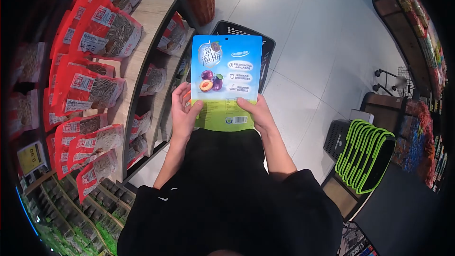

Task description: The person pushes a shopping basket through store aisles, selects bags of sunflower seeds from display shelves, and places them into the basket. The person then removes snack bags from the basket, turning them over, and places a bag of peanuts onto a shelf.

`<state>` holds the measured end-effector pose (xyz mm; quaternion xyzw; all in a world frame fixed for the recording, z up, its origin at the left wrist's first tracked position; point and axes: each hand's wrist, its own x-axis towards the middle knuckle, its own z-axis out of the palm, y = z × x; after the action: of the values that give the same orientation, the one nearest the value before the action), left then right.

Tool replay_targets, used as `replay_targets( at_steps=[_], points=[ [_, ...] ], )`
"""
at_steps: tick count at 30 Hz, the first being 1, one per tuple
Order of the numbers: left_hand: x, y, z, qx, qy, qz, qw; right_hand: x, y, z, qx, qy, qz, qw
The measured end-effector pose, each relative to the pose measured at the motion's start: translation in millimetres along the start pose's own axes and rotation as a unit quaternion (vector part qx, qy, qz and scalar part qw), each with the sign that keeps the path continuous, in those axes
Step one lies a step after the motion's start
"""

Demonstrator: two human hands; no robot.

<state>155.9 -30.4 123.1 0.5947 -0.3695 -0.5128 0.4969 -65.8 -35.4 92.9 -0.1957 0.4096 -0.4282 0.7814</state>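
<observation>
Between both hands I hold a blue and green bag of dried plums point(226, 73), upright, with its printed panel of text, barcode and plum pictures facing me. My left hand point(184, 106) grips the bag's lower left edge, thumb on the front. On the lower right edge, my right hand point(258, 113) pinches it the same way, with the thumb over the green part. The fingers behind the bag are mostly hidden. Behind the bag stands a black shopping basket point(269, 47), partly covered by it.
At left, a wooden shelf point(149, 7) carries several red bags of sunflower seeds point(106, 33). A wicker basket point(203, 7) of packaged snacks stands at the top. Stacked baskets with green handles point(362, 156) are at right, near a shelf point(386, 7). Pale floor tiles point(303, 66) lie ahead.
</observation>
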Motion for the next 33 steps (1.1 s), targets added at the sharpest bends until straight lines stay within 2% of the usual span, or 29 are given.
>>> replay_targets(
  at_steps=[2, 4, 5, 7, 12, 17, 23, 25, 30, 33],
  points=[
    [-10, 7, 3, -0.054, -0.088, -0.067, 0.992, -6, 2, 1, -0.002, -0.008, -0.007, 1.0],
    [-10, 8, 3, -0.049, -0.099, -0.078, 0.991, -3, -7, 1, -0.025, -0.021, -0.042, 0.999],
    [-10, 5, -1, -0.077, -0.122, -0.112, 0.983, -2, -9, 0, -0.021, -0.039, -0.045, 0.998],
    [-15, 7, -2, -0.118, -0.146, -0.165, 0.968, -6, -12, -1, -0.046, -0.037, -0.017, 0.998],
    [-19, 8, 7, -0.106, -0.16, -0.145, 0.971, -11, -25, 1, -0.122, -0.036, 0.025, 0.992],
    [-22, 5, 16, -0.099, -0.157, -0.129, 0.974, -12, -25, -10, -0.131, -0.078, -0.03, 0.988],
    [-10, 6, 21, -0.108, -0.196, -0.108, 0.969, -16, -34, -10, -0.062, -0.046, -0.021, 0.997],
    [-4, 13, 26, -0.122, -0.236, -0.117, 0.957, -17, -34, -11, -0.06, -0.035, -0.02, 0.997],
    [-6, 19, 32, -0.076, -0.212, -0.1, 0.969, -15, -35, -9, -0.023, -0.049, -0.036, 0.998],
    [-3, 14, 28, -0.076, -0.207, -0.068, 0.973, -13, -45, -5, -0.109, -0.076, -0.014, 0.991]
  ],
)
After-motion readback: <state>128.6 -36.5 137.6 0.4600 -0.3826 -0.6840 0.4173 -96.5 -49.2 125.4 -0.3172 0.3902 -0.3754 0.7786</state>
